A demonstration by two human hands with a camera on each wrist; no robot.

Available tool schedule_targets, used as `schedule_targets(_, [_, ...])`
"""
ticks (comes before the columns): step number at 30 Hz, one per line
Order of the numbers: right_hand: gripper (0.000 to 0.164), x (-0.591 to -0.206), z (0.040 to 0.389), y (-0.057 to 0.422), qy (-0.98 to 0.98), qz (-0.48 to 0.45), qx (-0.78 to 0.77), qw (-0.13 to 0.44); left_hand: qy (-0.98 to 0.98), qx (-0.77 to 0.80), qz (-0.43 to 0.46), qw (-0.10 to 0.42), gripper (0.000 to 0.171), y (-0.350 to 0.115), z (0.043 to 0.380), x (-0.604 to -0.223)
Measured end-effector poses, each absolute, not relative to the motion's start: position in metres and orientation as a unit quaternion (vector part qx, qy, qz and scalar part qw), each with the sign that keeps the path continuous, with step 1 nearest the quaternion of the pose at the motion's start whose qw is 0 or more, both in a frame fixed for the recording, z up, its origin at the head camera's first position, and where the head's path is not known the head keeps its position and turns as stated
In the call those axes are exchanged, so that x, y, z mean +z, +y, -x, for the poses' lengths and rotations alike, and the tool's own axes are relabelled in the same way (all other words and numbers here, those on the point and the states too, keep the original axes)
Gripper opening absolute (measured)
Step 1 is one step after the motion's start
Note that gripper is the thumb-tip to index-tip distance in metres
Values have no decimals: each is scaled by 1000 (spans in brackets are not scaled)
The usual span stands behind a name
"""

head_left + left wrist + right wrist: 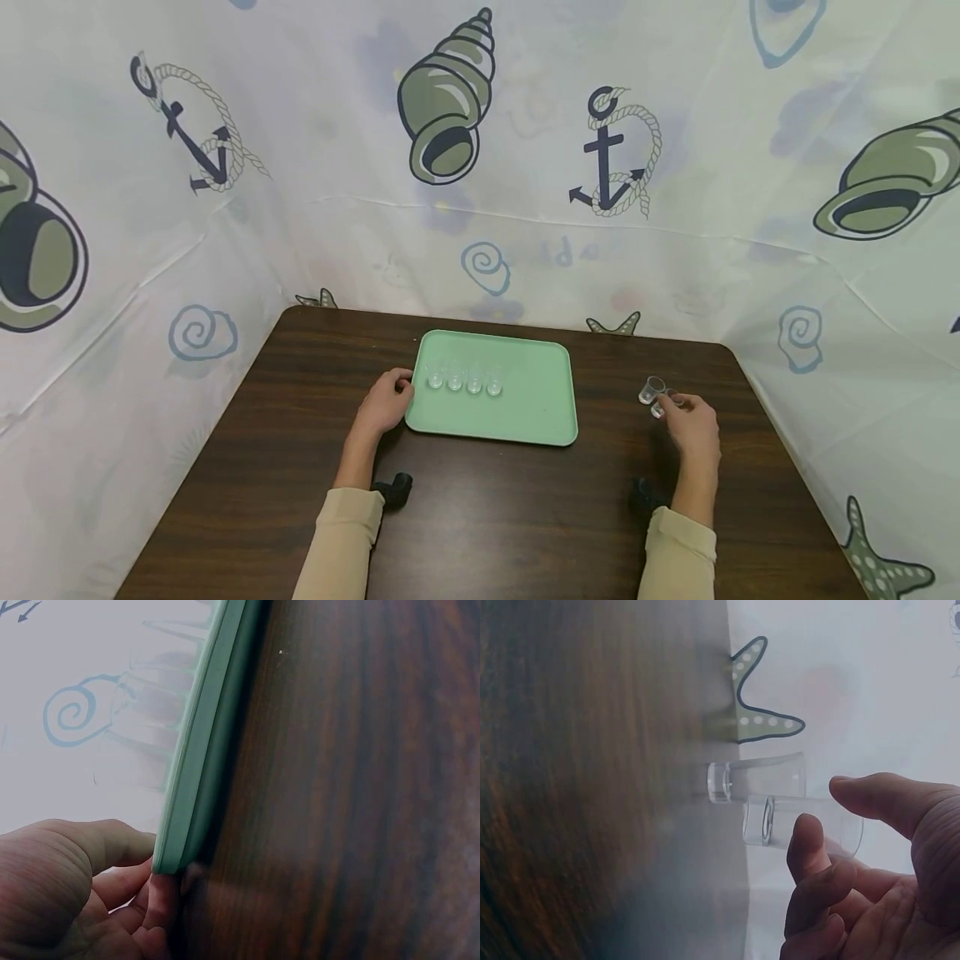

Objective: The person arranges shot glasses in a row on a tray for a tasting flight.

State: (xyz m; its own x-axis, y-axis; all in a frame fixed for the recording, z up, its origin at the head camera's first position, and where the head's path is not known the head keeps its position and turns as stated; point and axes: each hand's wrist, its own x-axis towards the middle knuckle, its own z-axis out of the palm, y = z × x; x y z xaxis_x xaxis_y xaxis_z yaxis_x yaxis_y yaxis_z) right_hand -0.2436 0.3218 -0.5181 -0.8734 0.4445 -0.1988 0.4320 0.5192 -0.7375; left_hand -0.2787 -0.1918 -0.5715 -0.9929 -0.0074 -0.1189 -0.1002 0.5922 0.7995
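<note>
A row of several small clear shot glasses stands on the left part of a light green tray. My left hand is at the tray's left edge; in the left wrist view its thumb and fingers pinch the rim near a corner. To the right of the tray, my right hand holds a clear shot glass between thumb and fingers. Its base looks raised off the table in the right wrist view. Just behind it another shot glass stands upright on the table.
The dark brown wooden table reaches back to a white cloth backdrop printed with shells, anchors and starfish. Dark wrist devices sit at both wrists, over the table.
</note>
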Motion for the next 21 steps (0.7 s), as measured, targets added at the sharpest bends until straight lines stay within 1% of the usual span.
schedule_targets(14, [68,-499,248,307,-884,243,399,24,892,448,33,47,46,-192,276,-571])
schedule_targets(21, [70,-493,250,293,-888,218,404,15,893,446,36,47,46,-192,279,-572])
